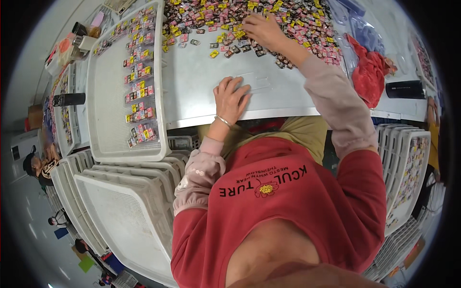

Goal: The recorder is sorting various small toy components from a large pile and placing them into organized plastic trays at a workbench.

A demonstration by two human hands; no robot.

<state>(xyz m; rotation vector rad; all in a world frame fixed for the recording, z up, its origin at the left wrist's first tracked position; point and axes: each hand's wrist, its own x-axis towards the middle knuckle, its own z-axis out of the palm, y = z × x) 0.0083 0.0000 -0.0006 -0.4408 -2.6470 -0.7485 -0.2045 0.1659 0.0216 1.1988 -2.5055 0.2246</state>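
My left hand point(230, 98) rests on the table with its fingers apart and slightly bent. Just beside its fingertips lies a clear plastic tray point(260, 83), hard to make out against the pale surface; whether the fingers touch it I cannot tell. Farther off, my right hand point(265, 31) reaches into a wide pile of small flat pieces point(307, 36), coloured pink, black and yellow. Its fingers are stretched out over the pieces, and no held piece shows. A few pieces lie loose at the pile's near edge.
A white mesh tray point(108, 115) on the left carries rows of filled clear packs point(139, 72). More white trays point(120, 201) are stacked below it. On the right are a red plastic bag point(367, 72), a black cup point(406, 90) and upright trays point(403, 168). Other people are at the far left.
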